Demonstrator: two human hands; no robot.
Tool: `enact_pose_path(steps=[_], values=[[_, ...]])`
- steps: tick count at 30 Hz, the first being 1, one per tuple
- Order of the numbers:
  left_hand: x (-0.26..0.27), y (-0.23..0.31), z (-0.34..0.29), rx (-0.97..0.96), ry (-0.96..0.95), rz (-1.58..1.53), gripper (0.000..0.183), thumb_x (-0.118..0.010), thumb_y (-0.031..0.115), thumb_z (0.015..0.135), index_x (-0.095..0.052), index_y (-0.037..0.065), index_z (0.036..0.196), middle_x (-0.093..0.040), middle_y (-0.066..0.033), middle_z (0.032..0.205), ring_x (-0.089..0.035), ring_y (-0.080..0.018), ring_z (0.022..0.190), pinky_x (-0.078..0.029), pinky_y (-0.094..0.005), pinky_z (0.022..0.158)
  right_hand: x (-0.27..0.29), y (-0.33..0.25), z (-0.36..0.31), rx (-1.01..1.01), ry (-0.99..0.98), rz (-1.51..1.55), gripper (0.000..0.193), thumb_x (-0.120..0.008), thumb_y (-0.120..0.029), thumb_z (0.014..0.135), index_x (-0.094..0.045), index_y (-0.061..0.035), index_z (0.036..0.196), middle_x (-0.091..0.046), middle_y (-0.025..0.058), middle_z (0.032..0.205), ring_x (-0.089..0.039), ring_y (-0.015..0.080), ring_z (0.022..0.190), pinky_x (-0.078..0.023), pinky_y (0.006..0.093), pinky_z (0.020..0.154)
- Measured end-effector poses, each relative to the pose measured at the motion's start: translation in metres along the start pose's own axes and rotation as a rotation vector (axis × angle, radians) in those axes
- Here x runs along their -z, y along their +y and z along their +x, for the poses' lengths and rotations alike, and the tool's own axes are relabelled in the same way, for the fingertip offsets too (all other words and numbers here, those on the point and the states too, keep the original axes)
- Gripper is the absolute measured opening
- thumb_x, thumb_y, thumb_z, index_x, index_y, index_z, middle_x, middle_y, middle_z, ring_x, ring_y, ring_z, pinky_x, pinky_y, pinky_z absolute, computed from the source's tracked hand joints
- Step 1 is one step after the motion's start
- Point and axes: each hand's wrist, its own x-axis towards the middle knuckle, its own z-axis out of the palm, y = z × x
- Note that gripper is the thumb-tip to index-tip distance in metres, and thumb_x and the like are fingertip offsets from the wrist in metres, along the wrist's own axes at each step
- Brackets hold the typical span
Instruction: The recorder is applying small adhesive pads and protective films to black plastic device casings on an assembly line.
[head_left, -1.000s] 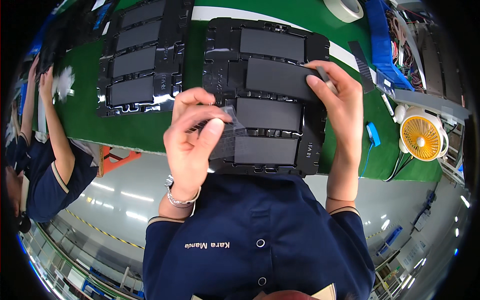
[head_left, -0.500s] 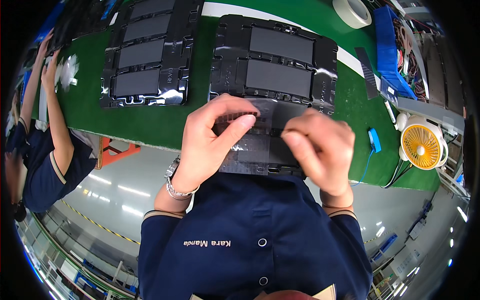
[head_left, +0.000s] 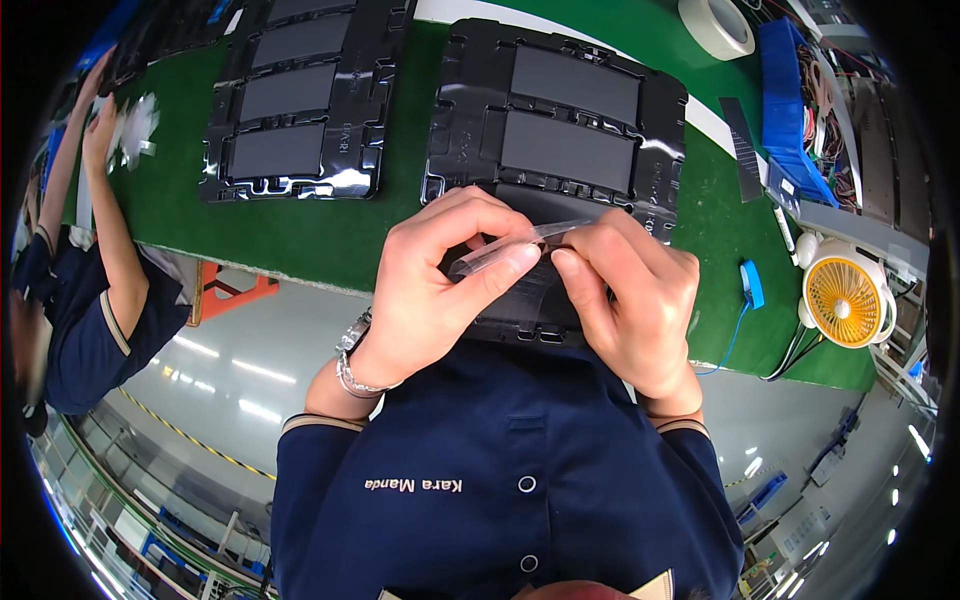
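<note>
Both my hands meet over the near end of a black plastic tray. My left hand pinches a clear plastic film between thumb and fingers. From the other side, my right hand closes its thumb and forefinger at the film's right part, by the left thumb tip. The film is curled and lifted above the tray. Flat dark grey rectangular panels lie in the tray's pockets beyond my hands. My fingers hide part of the tray's near pocket.
To the left stands a second black tray with several grey panels. Rightward are a yellow-and-white fan, a blue wrist strap on a cord, a blue bin and a tape roll. A co-worker's arms reach over the far left.
My right hand has come left to meet the left hand and now pinches the film. The film, flat over the near tray end before, is now raised and curled.
</note>
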Motion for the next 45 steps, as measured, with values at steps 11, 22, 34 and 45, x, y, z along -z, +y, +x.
enact_pose_path(steps=[11, 22, 34, 45], values=[[0.0, 0.005, 0.001, -0.028, -0.008, 0.062, 0.01, -0.07, 0.008, 0.083, -0.066, 0.002, 0.089, -0.065, -0.0048, 0.085, -0.058, -0.0155, 0.078, -0.045, -0.0278, 0.068, -0.003, 0.005, 0.003, 0.03, 0.016, 0.088, 0.011, -0.073, -0.009, 0.079, -0.062, -0.0065, 0.079, -0.055, 0.0034, 0.067, -0.056, 0.0209, 0.049, -0.043, 0.0329, 0.044], [-0.003, 0.005, 0.006, -0.05, -0.048, 0.17, 0.008, -0.066, 0.006, 0.085, -0.065, -0.001, 0.088, -0.064, -0.0076, 0.087, -0.06, -0.0188, 0.085, -0.047, -0.0302, 0.077, -0.006, 0.014, 0.001, 0.063, 0.115, 0.028, 0.017, -0.075, -0.009, 0.071, -0.059, -0.0074, 0.067, -0.05, 0.0028, 0.058, -0.051, 0.0188, 0.045, -0.04, 0.0319, 0.042], [-0.006, -0.033, 0.112, -0.502, -0.139, 1.066, 0.016, -0.056, 0.02, 0.092, -0.063, 0.005, 0.092, -0.059, -0.0073, 0.128, -0.044, -0.0296, 0.128, -0.026, -0.0485, 0.111, 0.015, 0.03, -0.003, -0.085, 0.366, 0.297, 0.01, -0.069, 0.0, 0.076, -0.061, 0.0012, 0.07, -0.057, 0.0047, 0.064, -0.047, 0.0126, 0.05, -0.035, 0.026, 0.046], [-0.009, -0.013, 0.098, -0.524, -0.152, 1.015, 0.01, -0.061, 0.016, 0.088, -0.062, 0.006, 0.087, -0.054, -0.0068, 0.131, -0.041, -0.0321, 0.131, -0.027, -0.0514, 0.111, 0.013, 0.095, 0.031, -0.158, 0.354, 0.01, 0.013, -0.068, -0.011, 0.082, -0.064, -0.0008, 0.075, -0.07, 0.0054, 0.102, -0.065, 0.02, 0.071, -0.05, 0.0288, 0.062]])
